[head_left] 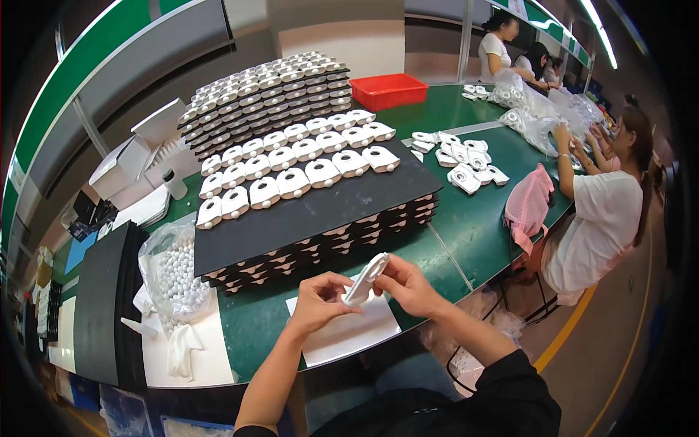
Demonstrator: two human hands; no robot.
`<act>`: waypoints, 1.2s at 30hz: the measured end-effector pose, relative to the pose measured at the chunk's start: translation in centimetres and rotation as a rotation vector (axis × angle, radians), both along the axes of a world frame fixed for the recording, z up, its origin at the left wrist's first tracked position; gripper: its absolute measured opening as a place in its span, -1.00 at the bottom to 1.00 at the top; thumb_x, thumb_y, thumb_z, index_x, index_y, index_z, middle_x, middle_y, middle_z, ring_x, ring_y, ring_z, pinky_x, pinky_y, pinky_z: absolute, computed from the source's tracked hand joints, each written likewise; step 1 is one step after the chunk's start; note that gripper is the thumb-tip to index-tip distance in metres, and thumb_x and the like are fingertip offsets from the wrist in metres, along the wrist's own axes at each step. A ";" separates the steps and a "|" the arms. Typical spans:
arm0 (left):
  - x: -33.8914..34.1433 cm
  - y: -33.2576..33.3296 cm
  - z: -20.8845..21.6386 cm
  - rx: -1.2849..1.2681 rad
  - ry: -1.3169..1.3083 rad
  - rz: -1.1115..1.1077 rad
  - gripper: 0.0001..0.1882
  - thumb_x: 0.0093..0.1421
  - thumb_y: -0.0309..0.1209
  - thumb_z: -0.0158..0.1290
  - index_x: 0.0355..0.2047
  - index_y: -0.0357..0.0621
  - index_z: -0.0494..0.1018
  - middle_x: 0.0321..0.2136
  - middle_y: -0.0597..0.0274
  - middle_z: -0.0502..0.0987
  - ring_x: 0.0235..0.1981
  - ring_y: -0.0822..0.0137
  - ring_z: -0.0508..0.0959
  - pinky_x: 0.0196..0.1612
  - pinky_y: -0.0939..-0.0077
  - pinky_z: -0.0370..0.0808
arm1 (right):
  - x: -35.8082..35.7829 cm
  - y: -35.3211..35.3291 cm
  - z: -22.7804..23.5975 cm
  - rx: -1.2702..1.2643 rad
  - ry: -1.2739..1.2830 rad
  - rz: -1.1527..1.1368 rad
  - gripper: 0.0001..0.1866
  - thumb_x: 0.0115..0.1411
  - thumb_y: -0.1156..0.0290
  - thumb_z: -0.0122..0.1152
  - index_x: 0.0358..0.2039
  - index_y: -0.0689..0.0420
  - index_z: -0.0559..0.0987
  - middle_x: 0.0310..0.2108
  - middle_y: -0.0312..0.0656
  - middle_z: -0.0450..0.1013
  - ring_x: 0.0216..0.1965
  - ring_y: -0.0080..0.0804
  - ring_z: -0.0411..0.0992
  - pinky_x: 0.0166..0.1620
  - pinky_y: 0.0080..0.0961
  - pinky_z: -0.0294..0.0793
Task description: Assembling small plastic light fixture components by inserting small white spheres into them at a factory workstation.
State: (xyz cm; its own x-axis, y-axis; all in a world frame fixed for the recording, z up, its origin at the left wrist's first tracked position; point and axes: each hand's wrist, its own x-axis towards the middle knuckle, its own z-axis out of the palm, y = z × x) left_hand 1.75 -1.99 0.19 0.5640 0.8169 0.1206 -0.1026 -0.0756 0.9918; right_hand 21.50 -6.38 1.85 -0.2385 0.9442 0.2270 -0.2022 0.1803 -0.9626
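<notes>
A white plastic part with a round opening (365, 278) is held tilted above the bench, between my two hands. My left hand (319, 304) pinches its lower end, and a rounded white bit there is partly hidden by the fingers. At its upper right edge, the closed fingers of my right hand (408, 287) grip it. Beneath them lies a white sheet (357, 336) at the bench's front edge. Just beyond my hands rises a stack of black boards (313, 215), layered with white parts. Rows of similar white parts (293, 183), each with a small ball at one end, cover the top board's far half.
To the left, a clear bag of white balls (182, 266) sits near a white cloth (183, 353) and a small white-tipped tube (138, 326). Loose white parts (466, 162) lie right of the stack. A red bin (389, 92) stands behind. Co-workers (604, 211) sit along the right.
</notes>
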 end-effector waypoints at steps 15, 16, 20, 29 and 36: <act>-1.0 1.4 0.4 -0.349 -0.282 0.021 -0.73 0.13 -0.26 -0.01 -0.21 -0.14 0.36 -0.68 0.46 0.24 -0.68 0.62 0.11 -0.65 0.77 -0.01 | 16.2 21.1 5.4 0.254 -0.792 -0.872 -0.72 0.01 0.31 0.13 -0.32 0.24 0.49 -0.44 -0.05 0.48 -0.39 -0.28 0.46 -0.27 -0.46 0.40; -1.1 1.3 0.5 -0.369 -0.283 0.030 -0.73 0.14 -0.26 -0.01 -0.21 -0.14 0.36 -0.68 0.46 0.24 -0.68 0.61 0.11 -0.65 0.77 0.00 | 16.0 21.5 5.4 0.164 -0.802 -0.828 -0.73 -0.02 0.30 0.12 -0.36 0.23 0.53 -0.42 -0.04 0.49 -0.36 -0.26 0.47 -0.24 -0.45 0.40; -1.0 1.3 0.6 -0.395 -0.276 0.040 -0.72 0.15 -0.25 -0.03 -0.20 -0.15 0.35 -0.67 0.45 0.25 -0.67 0.60 0.11 -0.65 0.77 0.02 | 15.2 22.1 5.2 0.092 -0.865 -0.773 -0.72 0.00 0.31 0.08 -0.37 0.26 0.56 -0.43 -0.07 0.49 -0.39 -0.32 0.45 -0.27 -0.48 0.40; -1.2 1.3 0.6 -0.485 -0.367 0.045 -0.70 0.15 -0.26 -0.05 -0.17 -0.16 0.33 -0.63 0.40 0.26 -0.66 0.58 0.11 -0.65 0.78 0.03 | 12.3 19.0 6.3 0.087 -1.038 -0.623 -0.49 0.09 0.08 0.04 -0.16 0.31 0.46 -0.22 0.04 0.44 -0.19 -0.21 0.41 -0.11 -0.46 0.33; -1.4 1.3 0.7 -0.561 -0.452 0.057 -0.70 0.15 -0.28 -0.05 -0.16 -0.15 0.33 -0.63 0.39 0.26 -0.67 0.59 0.12 -0.67 0.77 0.02 | 9.2 16.7 7.2 0.239 -1.290 -0.586 -0.16 -0.06 -0.15 0.16 -0.01 0.36 0.31 0.02 0.23 0.19 0.03 0.03 0.21 0.06 -0.32 0.21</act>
